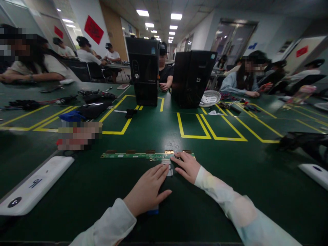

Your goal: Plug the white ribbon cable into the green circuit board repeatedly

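Note:
A long, narrow green circuit board [130, 155] lies flat on the dark green table, with several brownish tabs along its far edge. My right hand [189, 167] rests at the board's right part, fingers spread and fingertips on or just over it. Palm down, my left hand [148, 188] stretches its fingers over a pale flat ribbon cable [169, 172] that runs toward me from the board. The blue end of the cable [153, 211] shows below that palm; the stretch between is hidden. Neither hand is closed around anything.
Two black computer towers [145, 71] stand beyond the board, with a white basket [210, 98] to their right. Yellow tape [196, 137] marks the table. A white device [36, 184] lies at left, near cables and a black pouch [93, 108]. Other people sit around.

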{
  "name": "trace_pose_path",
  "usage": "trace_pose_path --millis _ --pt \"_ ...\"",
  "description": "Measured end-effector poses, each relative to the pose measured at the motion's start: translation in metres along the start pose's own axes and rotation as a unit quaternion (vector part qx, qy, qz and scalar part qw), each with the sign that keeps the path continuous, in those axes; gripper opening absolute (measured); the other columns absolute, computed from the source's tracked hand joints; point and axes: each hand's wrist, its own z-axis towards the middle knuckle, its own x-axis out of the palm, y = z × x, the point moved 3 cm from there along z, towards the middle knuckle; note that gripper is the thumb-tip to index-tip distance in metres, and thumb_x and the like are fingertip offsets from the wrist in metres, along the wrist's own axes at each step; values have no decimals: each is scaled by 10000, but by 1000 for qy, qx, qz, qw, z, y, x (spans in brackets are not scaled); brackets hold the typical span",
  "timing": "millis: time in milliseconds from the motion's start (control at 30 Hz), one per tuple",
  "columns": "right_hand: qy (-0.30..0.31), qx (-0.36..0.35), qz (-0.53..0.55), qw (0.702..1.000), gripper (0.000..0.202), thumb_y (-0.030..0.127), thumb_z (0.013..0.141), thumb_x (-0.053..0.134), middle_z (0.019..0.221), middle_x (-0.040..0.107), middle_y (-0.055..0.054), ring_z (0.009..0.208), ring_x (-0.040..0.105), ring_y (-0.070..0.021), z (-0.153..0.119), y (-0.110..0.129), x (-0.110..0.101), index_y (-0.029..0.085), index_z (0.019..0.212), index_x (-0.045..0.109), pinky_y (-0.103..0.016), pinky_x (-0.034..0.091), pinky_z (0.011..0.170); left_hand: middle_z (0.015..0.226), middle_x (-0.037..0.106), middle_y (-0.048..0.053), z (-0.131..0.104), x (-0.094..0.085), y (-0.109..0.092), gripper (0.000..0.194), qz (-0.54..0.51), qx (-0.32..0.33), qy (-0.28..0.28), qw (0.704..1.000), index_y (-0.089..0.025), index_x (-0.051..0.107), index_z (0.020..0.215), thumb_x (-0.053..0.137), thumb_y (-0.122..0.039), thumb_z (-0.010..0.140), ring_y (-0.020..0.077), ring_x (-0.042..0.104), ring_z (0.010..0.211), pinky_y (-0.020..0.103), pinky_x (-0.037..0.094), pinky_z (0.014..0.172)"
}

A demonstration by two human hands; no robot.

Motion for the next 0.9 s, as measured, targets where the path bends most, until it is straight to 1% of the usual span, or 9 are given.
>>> trace_pose_path --millis 133,367,567,733,900 --pt "4 3 3 1000 465 424 973 387 1292 533 -161 1213 462 -286 0 0 -1 180 1337 540 -498 417 1011 1536 365 115 0 -1 0 752 0 -1 2 1000 -180 295 1490 386 -635 898 269 345 1401 451 327 1121" --pt "-1 3 3 1000 470 432 972 386 1288 537 -158 1211 462 -290 0 1 -1 187 1344 537 -506 415 1012 1534 369 115 0 -1 0 775 1 -3 3 1000 -176 298 1490 361 -662 891 269 342 1402 443 318 1122" --pt "0 1 -3 1000 477 431 960 421 1297 533 -162 1218 457 -301 -1 2 -1 165 1335 546 -502 420 1013 1525 384 115 1 -1 1 750 -1 2 -6 1000 -165 325 1478 364 -643 902 257 349 1400 432 317 1129" --pt "-5 -4 -3 1000 475 416 947 446 1312 528 -170 1229 446 -304 -2 3 0 164 1338 543 -520 409 1023 1519 397 105 2 -1 4 727 -10 5 -8 1000 -166 330 1477 366 -622 912 245 345 1402 416 315 1136" --pt "0 -4 2 1000 486 412 941 452 1334 515 -166 1247 432 -301 -2 3 -1 172 1356 525 -528 394 1039 1512 417 70 3 -4 7 665 -17 10 -14 1000 -215 342 1473 371 -593 926 230 360 1394 409 337 1126"
